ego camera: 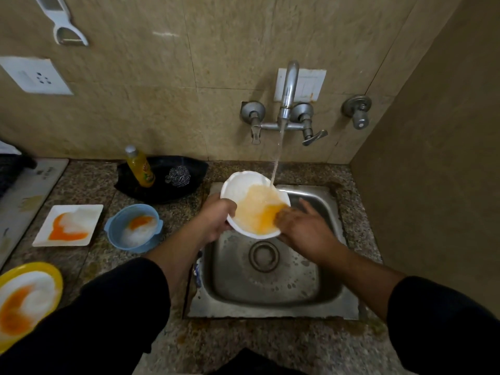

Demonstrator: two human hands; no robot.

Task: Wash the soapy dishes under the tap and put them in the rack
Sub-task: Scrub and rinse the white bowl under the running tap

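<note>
A white bowl [238, 188] full of orange soapy water is held over the steel sink [335, 299], under the running tap [289, 85]. My left hand [216, 217] grips the bowl's left rim. My right hand [300, 226] reaches into the bowl from the right, its fingers in the orange water and partly hidden. On the counter to the left wait a blue bowl [115, 230], a white square plate [89, 212] and a yellow-rimmed plate [54, 274], all smeared with orange and foam. No rack is in view.
A black tray [189, 169] behind the sink holds a yellow soap bottle [140, 169] and a steel scrubber [178, 175]. Tiled walls close in at the back and right. A wall socket [35, 75] and a hanging peeler [65, 23] are at upper left.
</note>
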